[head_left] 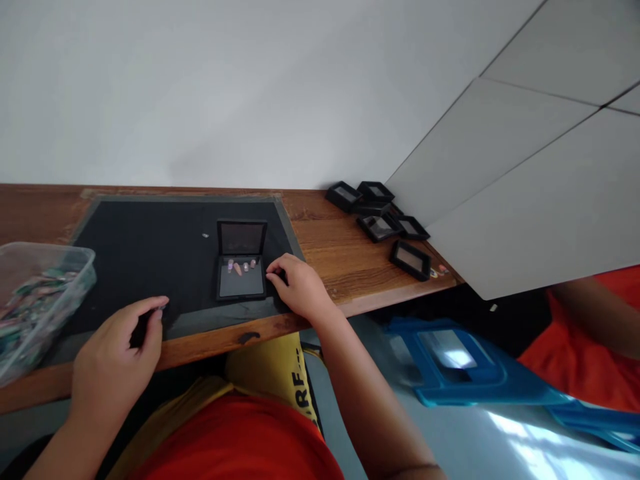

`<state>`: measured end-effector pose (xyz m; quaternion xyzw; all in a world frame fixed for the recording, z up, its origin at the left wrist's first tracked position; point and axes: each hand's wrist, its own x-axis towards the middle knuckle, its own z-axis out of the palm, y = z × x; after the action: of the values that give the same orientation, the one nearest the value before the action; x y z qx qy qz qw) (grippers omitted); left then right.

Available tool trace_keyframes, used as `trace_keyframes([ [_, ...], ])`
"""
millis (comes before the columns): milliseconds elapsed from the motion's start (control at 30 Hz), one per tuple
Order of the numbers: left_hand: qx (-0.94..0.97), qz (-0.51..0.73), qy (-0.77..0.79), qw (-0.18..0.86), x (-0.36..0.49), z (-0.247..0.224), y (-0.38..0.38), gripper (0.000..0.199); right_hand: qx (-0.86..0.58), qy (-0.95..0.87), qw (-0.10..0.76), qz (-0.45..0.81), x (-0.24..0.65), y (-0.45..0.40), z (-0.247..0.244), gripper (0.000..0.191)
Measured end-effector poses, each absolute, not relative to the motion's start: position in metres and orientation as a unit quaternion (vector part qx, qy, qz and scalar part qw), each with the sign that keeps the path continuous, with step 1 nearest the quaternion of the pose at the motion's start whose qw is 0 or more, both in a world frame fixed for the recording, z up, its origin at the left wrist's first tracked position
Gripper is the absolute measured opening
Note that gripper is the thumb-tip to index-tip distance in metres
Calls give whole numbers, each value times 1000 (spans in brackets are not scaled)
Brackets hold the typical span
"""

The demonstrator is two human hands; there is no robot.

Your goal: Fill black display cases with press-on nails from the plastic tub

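Observation:
An open black case (pixel 242 285) with a raised windowed lid lies on the dark mat (pixel 145 247). Several pinkish false nails (pixel 238 268) sit in a row near its hinge, some with shiny decoration. Beside the case's right edge is my right hand (pixel 303 285), thumb and forefinger closed together; whatever is between them is hidden. My left hand (pixel 117 353) hovers over the mat's front edge, its thumb and forefinger pinching a tiny shiny piece too small to name. A small pale bit (pixel 205 235) rests on the mat left of the lid.
On the left stands a clear plastic tub (pixel 75 257) full of small colourful packets or pieces. Several black cases (pixel 411 260) are grouped at the table's right end against a white panel (pixel 540 193). A blue plastic stool (pixel 480 373) and another person's orange clothing (pixel 575 347) are beyond.

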<state>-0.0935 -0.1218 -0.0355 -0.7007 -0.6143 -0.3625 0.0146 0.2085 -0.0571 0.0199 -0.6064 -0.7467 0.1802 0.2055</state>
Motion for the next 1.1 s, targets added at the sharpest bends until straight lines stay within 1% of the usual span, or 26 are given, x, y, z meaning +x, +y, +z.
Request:
trace_keyframes([
  [200, -706, -381, -596, 17, -93, -35, -121, 21, -569, -771, 186, 219, 220, -61, 30, 13],
  [400, -714, -386, -584, 23, -94, -37, -122, 21, -558, -780, 175, 222, 226, -65, 34, 14],
  [567, -701, -384, -602, 9, -93, -36, -122, 20, -526, -801, 171, 228, 231, -76, 37, 28],
  [700, -691, -394, -607, -7, -93, -38, -123, 18, -558, -774, 189, 233, 227, -85, 36, 21],
  [800, -679, -405, -612, -19, -92, -40, -124, 18, -581, -756, 204, 222, 220, -84, 32, 21],
  [967, -677, -410, -611, -18, -91, -41, -124, 20, -580, -758, 214, 206, 216, -80, 27, 14],
  [1100, -679, -406, -611, -22, -91, -40, -124, 19, -570, -763, 221, 208, 218, -79, 25, 13],
])
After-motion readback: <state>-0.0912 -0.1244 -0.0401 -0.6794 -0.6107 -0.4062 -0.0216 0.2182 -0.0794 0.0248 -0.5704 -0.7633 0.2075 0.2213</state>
